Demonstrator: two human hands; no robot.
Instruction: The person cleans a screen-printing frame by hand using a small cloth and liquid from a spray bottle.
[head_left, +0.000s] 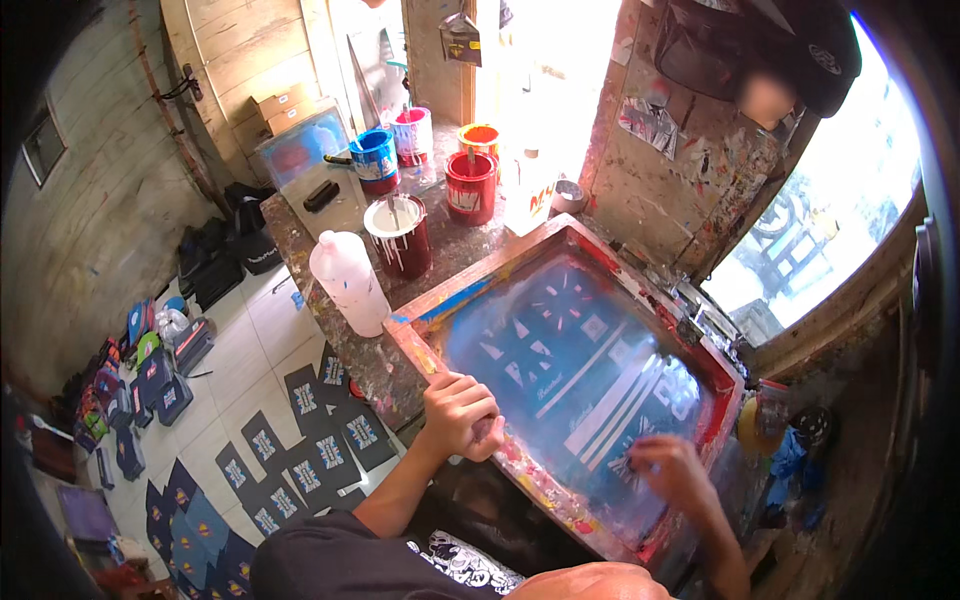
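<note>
In front of me is a screen-printing screen, its wooden frame (547, 486) smeared with red, yellow and blue ink. The blue mesh (510, 375) carries pale stripes, lettering and small shapes. My left hand (463, 416) is curled around the frame's left rail, with the fingertips partly hidden. Over the lower right of the mesh is my right hand (664, 469), blurred, with bent fingers. Whether it touches the mesh or pinches anything small cannot be made out. Metal hinge clamps (705, 315) sit along the frame's far right side.
Beyond the frame, an ink-stained table (315, 247) bears a white plastic bottle (349, 281), a can of white ink (397, 236), a red can (471, 187), a blue can (373, 161) and a tape roll (568, 196). Printed dark pieces (304, 476) cover the floor at left.
</note>
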